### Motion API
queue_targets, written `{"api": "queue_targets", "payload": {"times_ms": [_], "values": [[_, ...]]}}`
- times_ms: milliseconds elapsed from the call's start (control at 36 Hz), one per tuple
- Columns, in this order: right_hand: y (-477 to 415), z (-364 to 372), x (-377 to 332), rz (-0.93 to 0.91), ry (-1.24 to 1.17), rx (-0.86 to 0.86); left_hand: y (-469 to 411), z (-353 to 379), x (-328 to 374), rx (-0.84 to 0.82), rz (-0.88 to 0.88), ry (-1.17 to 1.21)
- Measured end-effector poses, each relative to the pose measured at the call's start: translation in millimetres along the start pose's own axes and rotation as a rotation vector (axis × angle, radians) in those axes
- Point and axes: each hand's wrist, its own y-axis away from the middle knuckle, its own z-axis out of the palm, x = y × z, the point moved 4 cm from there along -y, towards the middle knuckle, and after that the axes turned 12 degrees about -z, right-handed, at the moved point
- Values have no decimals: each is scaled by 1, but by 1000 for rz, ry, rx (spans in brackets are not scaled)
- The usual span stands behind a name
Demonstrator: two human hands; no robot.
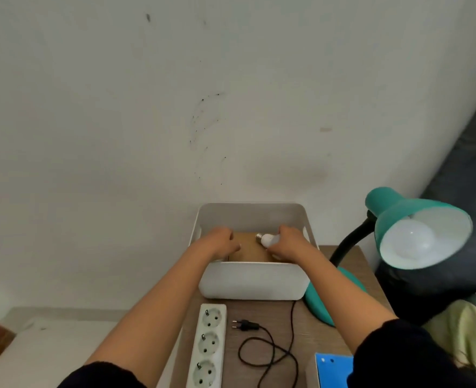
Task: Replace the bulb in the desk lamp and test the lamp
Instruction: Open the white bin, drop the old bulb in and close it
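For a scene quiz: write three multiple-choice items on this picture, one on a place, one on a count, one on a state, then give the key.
1. Where is the spare bulb?
A. in the right hand, inside the white bin
B. on the power strip
C. on the blue notebook

2. How many sockets on the power strip show?
A. one
B. three
C. five

3. What is the state of the lamp's plug?
A. plugged into the strip
B. lying loose on the table
C. held in the left hand

Key: 1 A, its fingers wrap the bulb above the bin's cardboard; 2 B, three round sockets sit in a row; 3 B, its prongs point at the strip but stay apart.
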Motion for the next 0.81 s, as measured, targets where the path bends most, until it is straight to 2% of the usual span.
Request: {"api": "queue_targets", "payload": {"times_ms": [194, 444, 639, 806], "values": [[41, -29, -18, -52, -4, 48, 34, -22, 8, 36, 38, 20], [147, -63, -37, -177, 54, 197, 136, -41, 16, 137, 100, 37], [232, -56, 0, -89, 97, 249, 218, 1, 10, 132, 141, 40], [305, -31, 40, -36, 45, 231, 271, 74, -6, 82, 131, 23]]}}
